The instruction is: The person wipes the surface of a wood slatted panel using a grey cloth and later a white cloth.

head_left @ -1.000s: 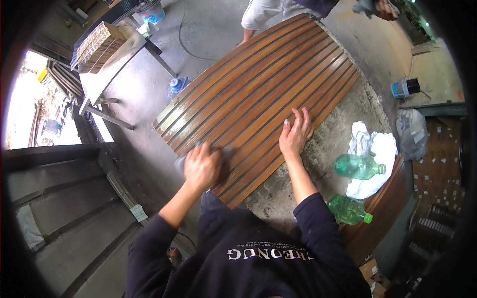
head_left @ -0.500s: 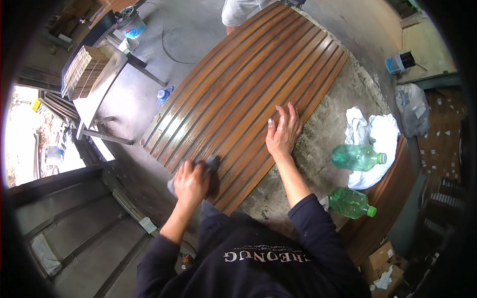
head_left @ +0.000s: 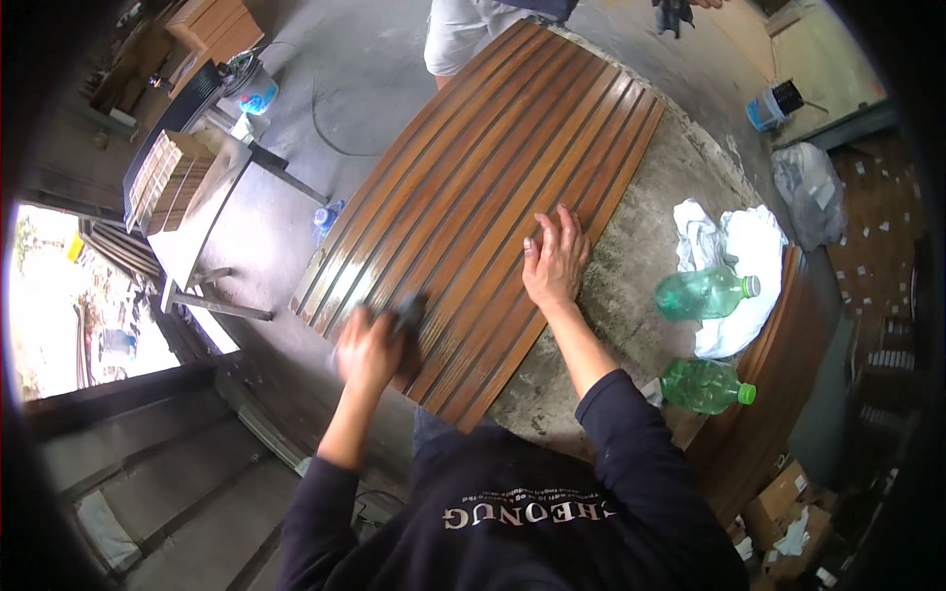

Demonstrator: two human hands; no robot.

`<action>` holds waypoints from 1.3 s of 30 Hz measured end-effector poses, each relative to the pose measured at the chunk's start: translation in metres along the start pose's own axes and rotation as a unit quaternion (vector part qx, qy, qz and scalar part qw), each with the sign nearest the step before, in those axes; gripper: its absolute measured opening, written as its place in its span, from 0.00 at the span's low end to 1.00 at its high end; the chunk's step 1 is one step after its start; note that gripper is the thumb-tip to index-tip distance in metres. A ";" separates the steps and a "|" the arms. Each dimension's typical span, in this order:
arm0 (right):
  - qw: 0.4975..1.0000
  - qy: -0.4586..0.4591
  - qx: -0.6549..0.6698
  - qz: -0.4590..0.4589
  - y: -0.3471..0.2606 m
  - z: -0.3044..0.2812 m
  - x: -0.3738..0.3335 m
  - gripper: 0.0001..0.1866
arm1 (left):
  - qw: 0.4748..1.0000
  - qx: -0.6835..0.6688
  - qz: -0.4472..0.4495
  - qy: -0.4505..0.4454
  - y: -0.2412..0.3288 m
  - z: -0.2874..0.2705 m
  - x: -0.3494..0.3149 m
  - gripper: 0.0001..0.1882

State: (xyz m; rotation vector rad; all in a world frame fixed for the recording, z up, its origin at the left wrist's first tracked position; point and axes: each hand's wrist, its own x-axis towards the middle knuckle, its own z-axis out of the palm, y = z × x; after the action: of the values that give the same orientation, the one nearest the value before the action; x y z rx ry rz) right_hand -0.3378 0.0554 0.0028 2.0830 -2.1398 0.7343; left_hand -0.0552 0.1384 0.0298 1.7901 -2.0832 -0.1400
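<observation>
A long brown wooden panel point(head_left: 493, 158) with dark grooves lies across the worktop before me. At its near left end my left hand point(head_left: 367, 350) is closed on a dark grey cloth point(head_left: 409, 317), pressed to the wood; both are smeared by motion, and the fingers are partly hidden. My right hand point(head_left: 557, 261) rests open on the panel near its right edge, fingers spread. A wet sheen shows on the panel's left end.
Right of the panel, on the rough grey worktop point(head_left: 631, 236), a green bottle point(head_left: 700, 294) lies on a white cloth point(head_left: 757, 236); a second green bottle point(head_left: 705, 386) lies nearer. Another person point(head_left: 456, 34) stands beyond the panel; a hand with a dark object point(head_left: 673, 15) shows at top right.
My left hand has moved slightly up the panel with the cloth. The right hand stays in place on the wood. A person's hand with a dark object has appeared at the top right.
</observation>
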 end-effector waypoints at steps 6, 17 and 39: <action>1.000 -0.018 0.010 -0.009 -0.008 0.002 -0.003 0.23 | 0.999 0.009 0.016 -0.026 0.018 0.001 0.017 0.14; 0.999 -0.017 0.042 0.011 -0.005 0.002 -0.002 0.22 | 0.990 0.005 0.133 -0.035 0.071 0.064 0.161 0.15; 0.992 -0.033 0.090 0.076 -0.002 -0.010 -0.002 0.22 | 0.985 -0.002 0.171 -0.026 0.082 0.075 0.146 0.13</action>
State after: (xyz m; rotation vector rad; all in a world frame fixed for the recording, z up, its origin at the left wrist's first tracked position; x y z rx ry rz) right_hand -0.3388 0.0613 0.0118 2.0717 -2.3708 0.9204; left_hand -0.1739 -0.0008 0.0198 1.4124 -2.3876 -0.0965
